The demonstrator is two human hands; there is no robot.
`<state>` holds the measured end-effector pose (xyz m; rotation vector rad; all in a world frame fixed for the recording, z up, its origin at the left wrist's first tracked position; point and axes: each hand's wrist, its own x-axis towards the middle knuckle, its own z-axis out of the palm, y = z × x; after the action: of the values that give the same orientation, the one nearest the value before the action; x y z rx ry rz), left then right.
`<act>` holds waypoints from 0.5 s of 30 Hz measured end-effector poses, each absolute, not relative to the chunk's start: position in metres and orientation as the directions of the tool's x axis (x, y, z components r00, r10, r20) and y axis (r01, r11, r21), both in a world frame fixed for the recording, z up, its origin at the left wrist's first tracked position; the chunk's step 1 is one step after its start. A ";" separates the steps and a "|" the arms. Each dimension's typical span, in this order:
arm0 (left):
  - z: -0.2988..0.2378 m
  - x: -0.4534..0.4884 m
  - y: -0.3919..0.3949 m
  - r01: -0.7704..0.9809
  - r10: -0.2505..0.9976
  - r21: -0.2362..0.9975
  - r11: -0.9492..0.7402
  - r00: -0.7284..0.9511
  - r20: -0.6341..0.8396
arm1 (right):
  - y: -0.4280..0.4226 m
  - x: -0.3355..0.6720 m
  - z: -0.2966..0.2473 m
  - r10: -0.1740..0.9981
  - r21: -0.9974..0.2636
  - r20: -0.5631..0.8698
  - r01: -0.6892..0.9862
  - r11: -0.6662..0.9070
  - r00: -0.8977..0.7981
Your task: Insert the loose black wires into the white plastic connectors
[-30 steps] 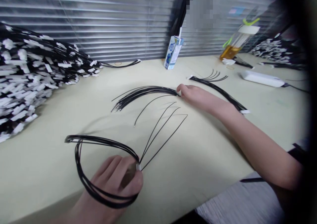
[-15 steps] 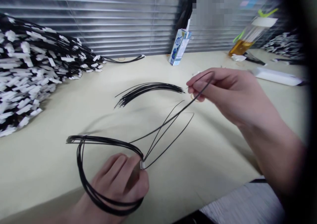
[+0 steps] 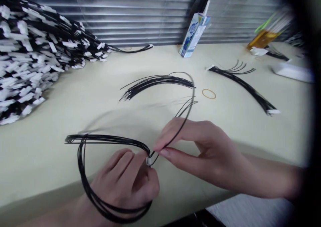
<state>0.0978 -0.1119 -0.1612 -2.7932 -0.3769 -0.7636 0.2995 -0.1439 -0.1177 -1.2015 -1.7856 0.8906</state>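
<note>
My left hand (image 3: pixel 127 183) is closed on a small white connector (image 3: pixel 148 160), from which several black wires (image 3: pixel 107 140) run. Some of these wires arc to the left, and others loop down over the wrist. Just right of the connector, my right hand (image 3: pixel 198 150) pinches one black wire (image 3: pixel 187 118) between thumb and index finger. Its free part curves up and back over the table. A few thin wire ends stick out behind the right fingers. Beyond both hands lies a bundle of loose black wires (image 3: pixel 157 81) on the table.
A large heap of black wires with white connectors (image 3: pixel 27 59) fills the left side. A drink carton (image 3: pixel 193 36) stands by the blinds. On the right lie a rubber band (image 3: pixel 209 93), a black wire harness (image 3: pixel 245 84) and a white object (image 3: pixel 292 72). An amber container (image 3: pixel 262 39) stands behind.
My right hand has come down and left, from the raised wire to a pinch close beside the connector. The left hand keeps its hold. The view has shifted slightly, showing the harness on the right.
</note>
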 end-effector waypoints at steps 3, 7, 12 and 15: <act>-0.161 0.097 -0.112 0.302 0.195 -0.135 -0.944 0.838 0.510 | -0.147 0.299 -0.121 0.880 -0.753 0.325 0.468 0.463 -0.347; -0.159 0.098 -0.113 0.298 0.192 -0.132 -0.945 0.836 0.513 | -0.153 0.303 -0.114 0.859 -0.660 0.251 0.571 0.488 -0.446; -0.158 0.099 -0.113 0.298 0.197 -0.119 -0.947 0.833 0.517 | -0.152 0.302 -0.115 0.908 -0.822 -0.037 0.529 0.210 -0.418; -0.157 0.099 -0.113 0.300 0.208 -0.106 -0.948 0.835 0.510 | -0.145 0.298 -0.129 0.936 -0.892 -0.044 0.436 0.120 -0.349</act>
<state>0.0989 -0.1133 -0.1572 -2.8336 -0.3958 -0.7564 0.2981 -0.1452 -0.1294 -1.3250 -1.8537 1.1810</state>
